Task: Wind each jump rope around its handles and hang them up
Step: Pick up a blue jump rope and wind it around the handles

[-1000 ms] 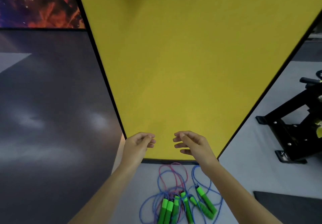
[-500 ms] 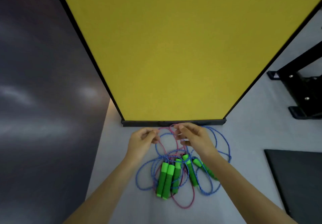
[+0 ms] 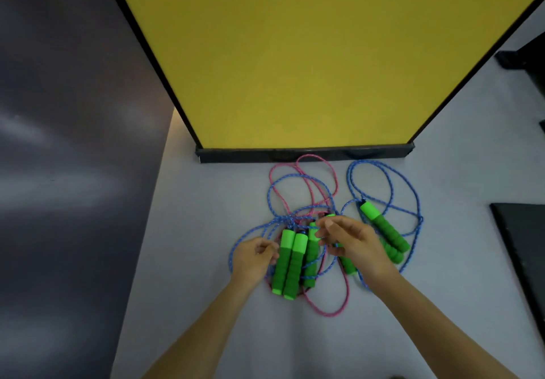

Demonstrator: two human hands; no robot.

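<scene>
A tangle of jump ropes lies on the pale floor (image 3: 206, 260) in the head view. Blue ropes (image 3: 383, 183) and a pink rope (image 3: 330, 313) loop around several green foam handles. Two handles (image 3: 289, 263) lie side by side, and a third handle (image 3: 311, 257) is just right of them. Two more handles (image 3: 386, 231) lie at the right. My left hand (image 3: 253, 257) sits beside the paired handles, fingers loosely curled and holding nothing. My right hand (image 3: 354, 245) hovers over the middle of the pile with fingers bent, partly hiding another handle (image 3: 348, 266).
A tall yellow panel (image 3: 295, 54) on a black base (image 3: 303, 154) stands just beyond the ropes. A dark glossy wall (image 3: 73, 142) runs along the left. A dark mat (image 3: 525, 245) lies at the right, with a black equipment foot (image 3: 525, 54) beyond it.
Both hands have come down from the rope loops near the panel's base onto the green handles. The view has tilted lower, bringing the pile nearer the middle.
</scene>
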